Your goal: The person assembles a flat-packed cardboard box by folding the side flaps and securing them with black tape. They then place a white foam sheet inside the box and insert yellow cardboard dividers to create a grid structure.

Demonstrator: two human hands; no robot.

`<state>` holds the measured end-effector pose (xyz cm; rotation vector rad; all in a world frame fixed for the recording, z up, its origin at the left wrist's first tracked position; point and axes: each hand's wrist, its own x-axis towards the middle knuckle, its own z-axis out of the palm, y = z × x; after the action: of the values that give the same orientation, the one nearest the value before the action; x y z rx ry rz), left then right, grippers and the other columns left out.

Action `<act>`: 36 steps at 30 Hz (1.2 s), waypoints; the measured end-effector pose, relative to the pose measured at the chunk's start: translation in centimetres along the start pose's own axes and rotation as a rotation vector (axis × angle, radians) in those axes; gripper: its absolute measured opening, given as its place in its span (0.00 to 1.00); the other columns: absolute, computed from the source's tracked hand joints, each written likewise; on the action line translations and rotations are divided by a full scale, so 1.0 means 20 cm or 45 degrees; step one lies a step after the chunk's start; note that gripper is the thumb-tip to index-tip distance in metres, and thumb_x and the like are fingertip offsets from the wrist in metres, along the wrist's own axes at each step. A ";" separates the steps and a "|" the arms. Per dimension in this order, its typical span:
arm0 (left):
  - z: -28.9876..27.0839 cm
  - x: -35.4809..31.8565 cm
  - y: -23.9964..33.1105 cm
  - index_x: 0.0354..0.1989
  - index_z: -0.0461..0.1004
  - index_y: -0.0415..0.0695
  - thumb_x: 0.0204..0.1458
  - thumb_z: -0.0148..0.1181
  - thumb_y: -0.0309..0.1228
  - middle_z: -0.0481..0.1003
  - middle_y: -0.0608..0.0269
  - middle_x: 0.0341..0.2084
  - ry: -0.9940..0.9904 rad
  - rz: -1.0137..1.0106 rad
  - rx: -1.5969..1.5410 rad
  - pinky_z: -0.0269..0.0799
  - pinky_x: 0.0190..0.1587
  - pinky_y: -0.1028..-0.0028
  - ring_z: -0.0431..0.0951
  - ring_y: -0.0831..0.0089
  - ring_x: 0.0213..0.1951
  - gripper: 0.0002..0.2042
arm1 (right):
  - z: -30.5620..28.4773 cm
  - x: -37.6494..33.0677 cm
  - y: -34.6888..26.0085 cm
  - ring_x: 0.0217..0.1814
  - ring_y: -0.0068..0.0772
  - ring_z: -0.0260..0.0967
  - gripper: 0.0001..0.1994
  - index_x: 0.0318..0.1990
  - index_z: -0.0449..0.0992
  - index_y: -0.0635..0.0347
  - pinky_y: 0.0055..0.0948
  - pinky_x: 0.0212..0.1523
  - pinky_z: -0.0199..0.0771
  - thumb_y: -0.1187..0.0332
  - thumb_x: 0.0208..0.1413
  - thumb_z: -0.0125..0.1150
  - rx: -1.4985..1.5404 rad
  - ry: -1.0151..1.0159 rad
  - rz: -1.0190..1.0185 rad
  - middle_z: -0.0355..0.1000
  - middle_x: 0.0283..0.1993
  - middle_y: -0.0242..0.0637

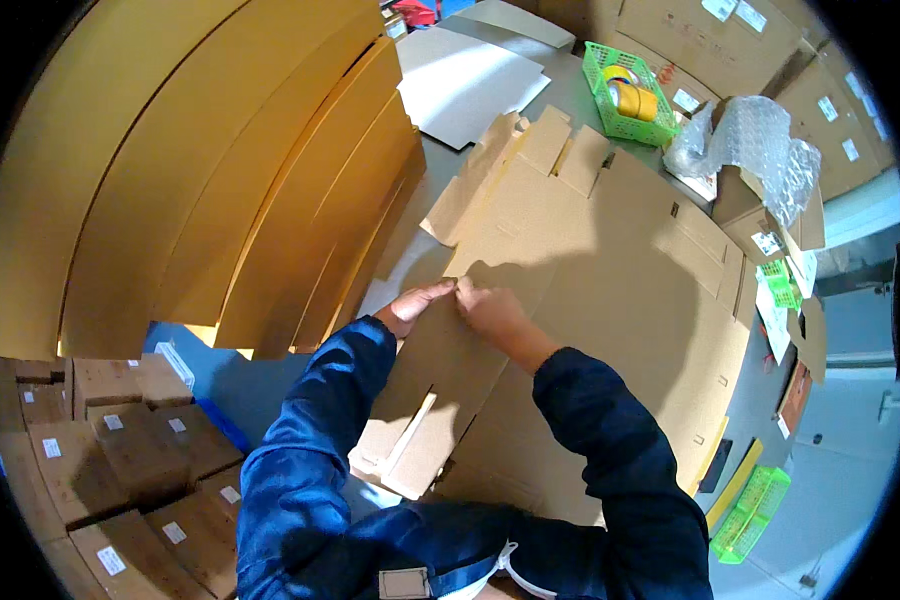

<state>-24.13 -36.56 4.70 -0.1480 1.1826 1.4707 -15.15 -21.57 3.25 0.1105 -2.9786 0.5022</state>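
A large flat die-cut cardboard sheet [610,260] lies spread over the grey worktable. My left hand [415,305] and my right hand [490,310] meet at the sheet's near left edge, fingertips almost touching, both pinching the cardboard there. A smaller folded cardboard piece [420,440] lies under my left forearm. Both arms wear dark blue sleeves.
Tall yellow-brown cardboard sheets [220,180] lean at the left. A green basket [625,95] with yellow tape rolls stands at the back, bubble wrap [750,140] and brown boxes at the right. Small labelled boxes [120,450] are stacked at lower left. Another green basket [755,510] sits at lower right.
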 end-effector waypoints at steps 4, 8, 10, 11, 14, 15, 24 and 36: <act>-0.02 0.01 0.02 0.49 0.72 0.45 0.57 0.52 0.43 0.75 0.62 0.43 -0.047 -0.137 0.095 0.69 0.48 0.69 0.74 0.71 0.43 0.17 | -0.12 -0.01 -0.02 0.26 0.46 0.73 0.12 0.38 0.63 0.58 0.42 0.24 0.71 0.58 0.60 0.45 0.094 -0.223 0.124 0.73 0.24 0.45; 0.01 0.02 0.00 0.47 0.73 0.44 0.57 0.50 0.42 0.75 0.62 0.43 0.059 0.040 0.198 0.67 0.50 0.71 0.73 0.72 0.45 0.17 | -0.08 -0.05 -0.03 0.30 0.51 0.72 0.14 0.43 0.65 0.61 0.44 0.27 0.72 0.59 0.58 0.47 0.128 -0.124 0.047 0.72 0.31 0.48; -0.05 0.07 -0.01 0.50 0.71 0.43 0.58 0.50 0.41 0.73 0.64 0.46 -0.027 0.073 0.302 0.64 0.53 0.73 0.72 0.72 0.46 0.18 | -0.05 -0.03 -0.03 0.31 0.51 0.73 0.16 0.42 0.64 0.61 0.47 0.30 0.71 0.57 0.58 0.47 0.195 -0.204 0.090 0.73 0.33 0.51; -0.11 0.11 -0.05 0.52 0.70 0.42 0.57 0.51 0.42 0.71 0.64 0.48 -0.007 0.128 0.334 0.63 0.54 0.72 0.70 0.72 0.48 0.20 | -0.06 -0.04 -0.04 0.31 0.52 0.72 0.15 0.43 0.64 0.61 0.48 0.30 0.71 0.58 0.57 0.48 0.140 -0.202 0.048 0.72 0.33 0.52; -0.11 0.13 -0.08 0.53 0.68 0.42 0.56 0.53 0.42 0.70 0.64 0.48 0.037 0.205 0.403 0.63 0.52 0.72 0.68 0.74 0.49 0.21 | -0.04 -0.09 -0.03 0.28 0.52 0.71 0.15 0.46 0.65 0.61 0.46 0.27 0.71 0.62 0.56 0.48 0.161 -0.171 0.088 0.72 0.31 0.52; -0.10 0.14 -0.08 0.50 0.69 0.42 0.56 0.53 0.40 0.71 0.66 0.43 0.062 0.221 0.412 0.65 0.48 0.73 0.70 0.76 0.44 0.18 | -0.03 -0.11 0.00 0.26 0.49 0.72 0.15 0.48 0.66 0.61 0.44 0.25 0.71 0.64 0.55 0.48 0.277 -0.119 0.168 0.72 0.30 0.51; 0.03 0.19 0.12 0.41 0.71 0.44 0.53 0.53 0.35 0.71 0.71 0.28 0.030 0.336 0.236 0.67 0.34 0.76 0.71 0.80 0.30 0.10 | -0.12 -0.19 0.33 0.20 0.24 0.68 0.08 0.39 0.71 0.58 0.21 0.21 0.69 0.70 0.53 0.49 1.922 -0.229 0.913 0.69 0.24 0.31; 0.11 0.49 0.41 0.37 0.71 0.45 0.49 0.59 0.33 0.70 0.69 0.33 -0.149 0.157 0.574 0.67 0.41 0.69 0.68 0.75 0.40 0.09 | -0.01 -0.01 0.53 0.33 0.39 0.71 0.10 0.37 0.65 0.59 0.34 0.33 0.70 0.66 0.54 0.56 1.122 0.265 0.654 0.70 0.31 0.42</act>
<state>-32.67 -26.83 3.75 0.3197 1.4142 1.2622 -15.95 -11.56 -0.03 -0.5975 -2.3346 1.7104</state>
